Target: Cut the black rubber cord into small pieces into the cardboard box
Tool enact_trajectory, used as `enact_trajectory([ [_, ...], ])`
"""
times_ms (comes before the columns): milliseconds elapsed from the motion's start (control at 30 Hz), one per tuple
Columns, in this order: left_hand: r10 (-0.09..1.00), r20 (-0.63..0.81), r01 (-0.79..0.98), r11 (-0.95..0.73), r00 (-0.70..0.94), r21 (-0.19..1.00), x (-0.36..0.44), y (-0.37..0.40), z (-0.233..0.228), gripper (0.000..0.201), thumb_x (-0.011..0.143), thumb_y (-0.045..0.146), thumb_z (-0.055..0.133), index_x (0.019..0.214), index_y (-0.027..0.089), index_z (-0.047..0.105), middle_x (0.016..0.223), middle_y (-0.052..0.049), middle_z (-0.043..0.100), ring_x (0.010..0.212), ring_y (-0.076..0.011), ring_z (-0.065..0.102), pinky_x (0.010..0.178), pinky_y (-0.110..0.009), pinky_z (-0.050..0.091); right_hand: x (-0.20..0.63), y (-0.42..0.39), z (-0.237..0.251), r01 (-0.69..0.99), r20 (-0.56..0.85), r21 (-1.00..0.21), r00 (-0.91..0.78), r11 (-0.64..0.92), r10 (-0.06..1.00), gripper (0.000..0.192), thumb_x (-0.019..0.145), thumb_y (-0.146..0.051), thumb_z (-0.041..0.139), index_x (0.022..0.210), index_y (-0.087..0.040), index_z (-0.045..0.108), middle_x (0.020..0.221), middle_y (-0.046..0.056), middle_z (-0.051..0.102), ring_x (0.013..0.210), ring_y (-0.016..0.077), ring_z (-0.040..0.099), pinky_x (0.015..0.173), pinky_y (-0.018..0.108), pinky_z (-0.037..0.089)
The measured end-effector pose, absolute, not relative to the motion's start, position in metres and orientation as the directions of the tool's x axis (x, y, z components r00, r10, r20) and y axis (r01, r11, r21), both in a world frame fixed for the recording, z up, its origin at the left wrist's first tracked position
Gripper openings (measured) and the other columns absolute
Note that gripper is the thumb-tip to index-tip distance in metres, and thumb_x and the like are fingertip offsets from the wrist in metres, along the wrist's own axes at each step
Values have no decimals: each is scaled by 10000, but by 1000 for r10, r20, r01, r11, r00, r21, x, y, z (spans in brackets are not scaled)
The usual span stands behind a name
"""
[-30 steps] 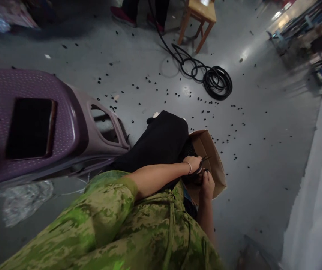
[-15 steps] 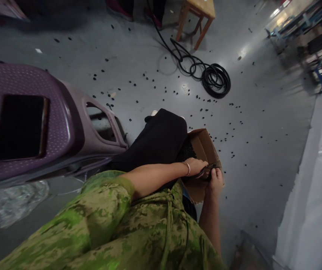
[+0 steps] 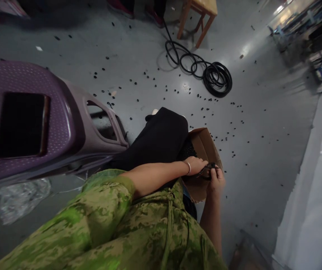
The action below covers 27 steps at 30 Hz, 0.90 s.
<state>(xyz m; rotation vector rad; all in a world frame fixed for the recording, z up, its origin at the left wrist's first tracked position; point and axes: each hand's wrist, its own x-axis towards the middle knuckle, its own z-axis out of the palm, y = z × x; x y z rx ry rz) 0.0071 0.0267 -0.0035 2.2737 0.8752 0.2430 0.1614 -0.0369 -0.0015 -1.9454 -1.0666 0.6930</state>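
Note:
I sit over an open cardboard box [image 3: 204, 144] that rests by my black-trousered leg [image 3: 161, 140] and holds small black pieces. My left hand [image 3: 198, 165], with a thin bracelet on the wrist, reaches across from the left and pinches a small black part [image 3: 210, 166] above the box's right rim. From below, my right hand [image 3: 217, 180] closes on the same part. The two hands touch each other. The part is too small and dark to make out its shape.
A purple plastic stool [image 3: 37, 120] lies to the left with a dark phone-like slab [image 3: 20, 123] on it. Several small black pieces dot the grey floor [image 3: 262, 123]. A coiled black cable [image 3: 214, 77] and a wooden stool [image 3: 200, 11] stand farther off. Crumpled clear plastic [image 3: 20, 198] lies at lower left.
Both hands have risen from inside the box toward its right rim, still together on the black part. The view has shifted slightly.

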Motion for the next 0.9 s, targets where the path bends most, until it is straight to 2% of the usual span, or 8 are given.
enact_trajectory([
  [367,643,-105,540,-531,758,653,9,26,-8,273,878,332,474,1076,150,513,1011,-136,648,929,-237,638,762,-343,485,160,-40,12,620,-87,-711,391,-332,916,434,768,-483,544,1026,-158,669,851,62,685,764,173,598,716,280,465],
  [667,654,-190,586,-463,732,665,7,29,-2,279,879,334,457,1059,136,535,1015,-142,664,913,-237,651,779,-356,483,165,-38,1,594,-143,-727,358,-343,923,452,794,-518,529,1035,-155,653,810,26,660,680,130,560,656,229,436],
  [900,623,-262,587,-398,737,705,5,30,-1,313,838,369,513,1046,138,550,1002,-144,674,909,-258,659,743,-348,505,164,-38,-1,543,-180,-755,368,-368,912,437,776,-537,543,948,-153,661,756,23,644,634,124,535,614,218,427],
])
